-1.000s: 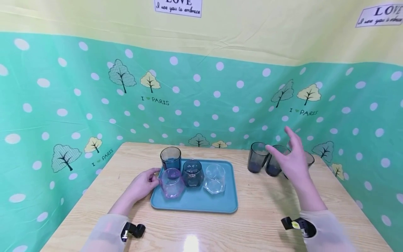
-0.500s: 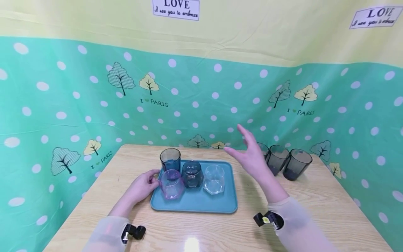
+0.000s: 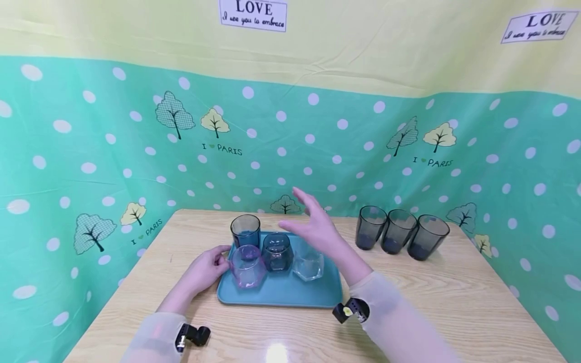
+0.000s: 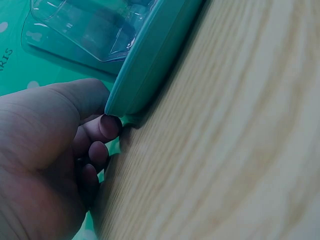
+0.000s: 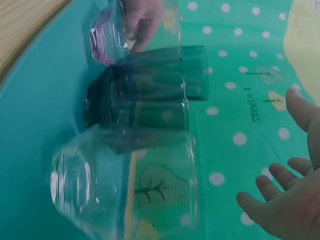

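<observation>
A blue-green tray (image 3: 281,296) holds a pink-purple tinted glass (image 3: 248,273), a dark grey glass (image 3: 278,254) and a clear glass (image 3: 308,268). At its back left corner stands a taller smoky glass (image 3: 245,233). My left hand (image 3: 204,272) pinches the tray's left edge; in the left wrist view its thumb lies at the rim (image 4: 131,75) with the other fingers curled below. My right hand (image 3: 315,232) is raised over the tray's right back part, thumb and fingers spread and holding nothing. In the right wrist view it is apart from the clear glass (image 5: 125,180).
Three dark smoky tumblers stand in a row at the back right of the wooden table (image 3: 408,302): a left one (image 3: 371,229), a middle one (image 3: 399,233) and a right one (image 3: 428,238). A polka-dot cloth (image 3: 290,131) hangs behind and at both sides.
My right hand has moved left, from over the row of smoky tumblers to above the tray, fingers spread throughout. The left hand and the glasses have stayed in place.
</observation>
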`<state>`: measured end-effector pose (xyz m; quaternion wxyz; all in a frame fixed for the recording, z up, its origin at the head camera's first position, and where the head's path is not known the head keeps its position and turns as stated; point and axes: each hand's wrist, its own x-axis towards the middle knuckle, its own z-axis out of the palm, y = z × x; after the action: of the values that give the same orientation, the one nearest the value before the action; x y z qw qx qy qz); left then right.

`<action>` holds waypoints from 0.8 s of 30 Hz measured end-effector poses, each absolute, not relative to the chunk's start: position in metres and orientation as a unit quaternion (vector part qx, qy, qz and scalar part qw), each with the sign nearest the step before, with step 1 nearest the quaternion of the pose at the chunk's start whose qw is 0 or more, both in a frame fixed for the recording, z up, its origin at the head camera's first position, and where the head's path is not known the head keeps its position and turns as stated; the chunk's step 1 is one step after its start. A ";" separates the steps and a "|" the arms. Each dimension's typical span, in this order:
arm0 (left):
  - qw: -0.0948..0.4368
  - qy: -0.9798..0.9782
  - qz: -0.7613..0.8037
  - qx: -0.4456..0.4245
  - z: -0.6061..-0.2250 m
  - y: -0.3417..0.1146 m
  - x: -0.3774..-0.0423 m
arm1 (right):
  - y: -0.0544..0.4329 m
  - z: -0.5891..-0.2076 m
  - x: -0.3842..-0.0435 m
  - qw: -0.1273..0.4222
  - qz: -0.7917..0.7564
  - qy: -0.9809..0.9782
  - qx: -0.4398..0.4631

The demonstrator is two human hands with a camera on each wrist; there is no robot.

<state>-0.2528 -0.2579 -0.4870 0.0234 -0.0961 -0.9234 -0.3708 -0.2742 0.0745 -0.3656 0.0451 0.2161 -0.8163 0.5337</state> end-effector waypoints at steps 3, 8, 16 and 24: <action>0.024 -0.925 -0.367 -0.095 -0.487 -0.258 -0.253 | 0.063 -0.368 -0.279 0.026 0.537 -0.811 0.229; 0.025 -0.926 -0.364 -0.094 -0.488 -0.258 -0.254 | 0.047 -0.370 -0.288 0.003 0.523 -0.816 0.248; 0.018 -0.925 -0.368 -0.089 -0.488 -0.256 -0.255 | 0.028 -0.373 -0.296 -0.026 0.506 -0.821 0.264; 0.022 -0.926 -0.367 -0.091 -0.492 -0.259 -0.257 | 0.011 -0.378 -0.299 -0.042 0.478 -0.836 0.264</action>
<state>-0.2573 -0.2589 -0.4923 0.0219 -0.0908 -0.9257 -0.3665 -0.2989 0.0108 -0.3778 -0.0424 0.2644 -0.8363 0.4785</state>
